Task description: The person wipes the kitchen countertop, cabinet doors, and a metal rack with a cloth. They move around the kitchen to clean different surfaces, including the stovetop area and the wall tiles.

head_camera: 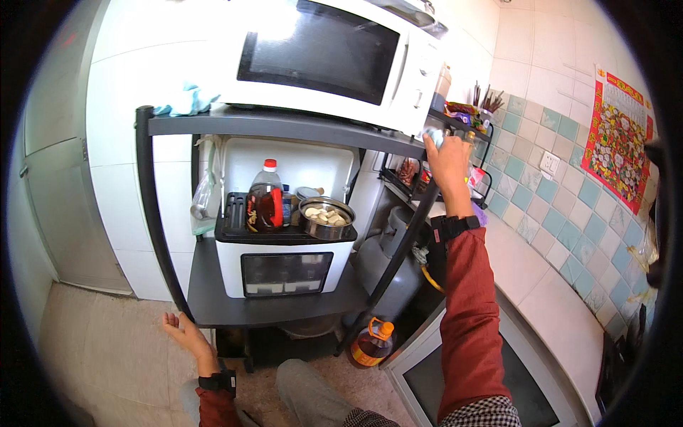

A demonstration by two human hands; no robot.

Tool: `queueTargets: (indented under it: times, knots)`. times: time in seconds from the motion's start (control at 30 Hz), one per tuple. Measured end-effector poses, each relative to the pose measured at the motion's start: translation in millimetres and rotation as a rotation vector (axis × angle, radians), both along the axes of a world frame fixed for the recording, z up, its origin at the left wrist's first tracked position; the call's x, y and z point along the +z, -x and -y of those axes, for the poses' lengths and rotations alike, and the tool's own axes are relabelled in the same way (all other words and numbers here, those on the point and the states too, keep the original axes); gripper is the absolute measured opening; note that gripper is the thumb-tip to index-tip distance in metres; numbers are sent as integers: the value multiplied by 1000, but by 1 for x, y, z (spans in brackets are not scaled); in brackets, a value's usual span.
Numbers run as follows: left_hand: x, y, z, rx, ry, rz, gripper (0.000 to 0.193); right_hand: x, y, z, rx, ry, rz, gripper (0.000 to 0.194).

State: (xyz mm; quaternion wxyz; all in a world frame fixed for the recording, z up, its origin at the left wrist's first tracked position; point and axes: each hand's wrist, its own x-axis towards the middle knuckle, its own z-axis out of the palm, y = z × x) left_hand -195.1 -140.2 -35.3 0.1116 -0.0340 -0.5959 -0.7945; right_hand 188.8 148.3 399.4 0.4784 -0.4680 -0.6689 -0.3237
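My right hand (450, 164) is raised to the right front corner of a black metal rack (288, 127), closed on a light blue cloth (436, 137) that is mostly hidden by the fingers. Low at the rack's left front post, my left hand (184, 333) is empty, palm up with its fingers loosely curled. A white microwave oven (320, 53) stands on the top shelf, and a crumpled light blue cloth (189, 101) lies left of it. On the shelf below, a white storage box (232, 267) carries a red-capped bottle of dark liquid (264, 200) and a steel pot (326, 227) of garlic-like pieces.
A grey gas cylinder (384, 256) stands behind the rack's right post. An oil bottle with an orange cap (372, 344) is on the floor. To the right runs a tiled counter (520, 243) with a black spice rack (475, 131). A plastic bag (207, 197) hangs at the left.
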Motion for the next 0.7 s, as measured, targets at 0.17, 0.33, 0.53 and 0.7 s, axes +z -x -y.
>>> queueTargets:
  times: [0.17, 0.33, 0.53, 0.7]
  knots:
    - [-2, -1, -1, -21, -48, -10, 47, 7, 49, 27, 121, 163, 77, 57]
    - [6, -8, 1, -57, -77, 37, 46, 15, 136, 87, 450, 150, 161, 45]
    - [15, -13, 7, -100, -105, 35, 49, 17, 258, 170, 720, 173, 285, 41]
    - [16, -10, 13, -130, -107, 30, 46, 6, 266, 161, 992, -22, 326, 39]
